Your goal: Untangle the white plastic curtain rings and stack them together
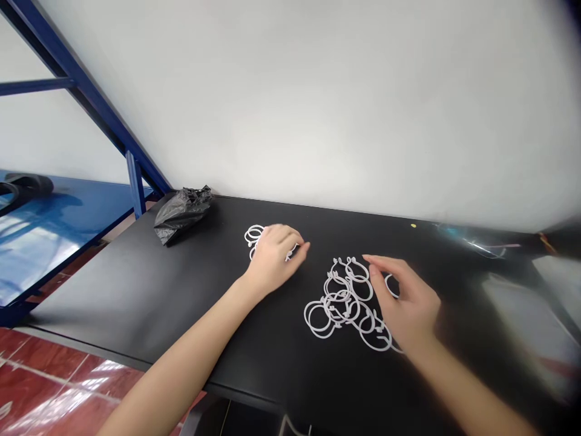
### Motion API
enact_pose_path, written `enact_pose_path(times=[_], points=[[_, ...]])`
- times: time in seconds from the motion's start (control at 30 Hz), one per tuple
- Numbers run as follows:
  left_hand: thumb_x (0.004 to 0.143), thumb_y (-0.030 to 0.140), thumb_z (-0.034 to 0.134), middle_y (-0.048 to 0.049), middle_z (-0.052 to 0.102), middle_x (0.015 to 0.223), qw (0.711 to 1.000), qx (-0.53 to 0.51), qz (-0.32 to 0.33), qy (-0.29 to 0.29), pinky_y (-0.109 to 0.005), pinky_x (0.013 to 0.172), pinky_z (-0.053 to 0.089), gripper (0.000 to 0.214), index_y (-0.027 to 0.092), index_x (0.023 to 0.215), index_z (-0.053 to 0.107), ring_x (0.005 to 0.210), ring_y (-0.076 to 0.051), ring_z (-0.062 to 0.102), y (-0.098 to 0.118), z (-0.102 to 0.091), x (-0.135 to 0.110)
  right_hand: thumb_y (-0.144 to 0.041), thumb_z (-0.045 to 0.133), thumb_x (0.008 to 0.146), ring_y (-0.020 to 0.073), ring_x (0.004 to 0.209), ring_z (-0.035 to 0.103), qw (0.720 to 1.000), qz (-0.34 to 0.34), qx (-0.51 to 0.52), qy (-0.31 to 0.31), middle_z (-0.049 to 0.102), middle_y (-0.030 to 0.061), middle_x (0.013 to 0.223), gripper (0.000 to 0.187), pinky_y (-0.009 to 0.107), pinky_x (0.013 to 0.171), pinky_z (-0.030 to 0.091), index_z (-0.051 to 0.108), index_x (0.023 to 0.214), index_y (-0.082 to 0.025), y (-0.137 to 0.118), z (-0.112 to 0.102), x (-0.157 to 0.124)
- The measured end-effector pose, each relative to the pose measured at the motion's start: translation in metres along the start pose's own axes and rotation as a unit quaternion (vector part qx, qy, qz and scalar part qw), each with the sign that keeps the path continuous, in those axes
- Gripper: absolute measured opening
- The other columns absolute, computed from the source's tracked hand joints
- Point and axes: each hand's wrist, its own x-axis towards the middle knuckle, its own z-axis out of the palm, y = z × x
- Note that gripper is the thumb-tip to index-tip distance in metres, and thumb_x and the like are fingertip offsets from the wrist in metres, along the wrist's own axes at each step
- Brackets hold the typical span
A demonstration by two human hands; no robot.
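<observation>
My left hand (276, 257) rests over a small group of white plastic rings (253, 235) on the black table (136, 303); its fingers are curled down onto them, and the rings under the palm are hidden. My right hand (406, 306) lies at the right edge of a larger heap of white rings (342, 300), fingers stretched toward it and touching it. One ring (391, 284) shows just beside the thumb.
A crumpled black plastic bag (182, 212) lies at the table's back left. A white wall (318, 109) runs behind the table. Blue metal shelving (68, 200) stands to the left, above red floor tiles (49, 393). Blurred objects (481, 245) sit at the far right.
</observation>
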Motion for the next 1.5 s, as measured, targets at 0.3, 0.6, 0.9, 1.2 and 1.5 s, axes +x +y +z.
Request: enact_pose_path(times=[0.3,0.6,0.9,1.2,1.5], points=[[0.097,0.023,0.045,0.0009,0.053,0.062,0.98,-0.045,0.131,-0.145,-0.026,0.051,0.037,0.032,0.017,0.067,0.054,0.058,-0.012,0.049,0.037,0.011,-0.013,-0.016,0.066,0.084,0.0216,0.087,0.068,0.995,0.018,-0.091,-0.045,0.074,0.0042,0.092,0.011,0.038,0.082,0.054,0.073,0.092,-0.022,0.015,0.0,0.006],[0.097,0.022,0.045,-0.0002,0.058,0.066,0.982,-0.039,0.12,-0.139,-0.025,0.052,0.038,0.029,0.016,0.071,0.056,0.063,-0.012,0.054,0.033,0.007,-0.012,-0.021,0.072,0.08,0.0251,0.087,0.067,0.98,0.04,-0.113,-0.16,0.075,0.0011,0.078,0.01,0.044,0.082,0.053,0.072,0.091,-0.023,0.019,0.006,0.003],[0.097,0.022,0.045,-0.0015,0.059,0.067,0.98,-0.108,0.08,-0.149,-0.025,0.054,0.042,0.029,0.016,0.072,0.058,0.065,-0.013,0.055,0.035,0.005,-0.011,-0.016,0.068,0.085,0.0209,0.076,0.067,0.991,-0.013,-0.111,-0.079,0.073,0.0032,0.081,0.007,0.039,0.074,0.053,0.072,0.086,-0.022,0.015,0.004,0.003],[0.091,0.04,0.061,-0.0136,0.06,0.127,0.702,-0.627,-0.25,-0.228,-0.033,0.084,0.057,0.042,0.018,0.126,0.055,0.109,-0.024,0.063,0.06,0.0,-0.008,0.001,0.067,0.08,0.0153,0.062,0.067,0.977,-0.169,0.085,-0.103,0.074,-0.0003,0.076,0.031,0.03,0.056,0.055,0.071,0.099,-0.023,-0.026,0.001,0.002],[0.081,0.027,0.074,-0.0088,0.066,0.104,0.79,-0.547,-0.23,-0.151,-0.027,0.068,0.056,0.034,0.017,0.112,0.065,0.083,-0.015,0.062,0.055,0.005,-0.009,-0.006,0.069,0.081,0.0194,0.072,0.071,0.988,-0.032,0.134,-0.063,0.075,0.003,0.091,0.039,0.036,0.065,0.061,0.07,0.114,-0.027,-0.012,0.001,-0.009]])
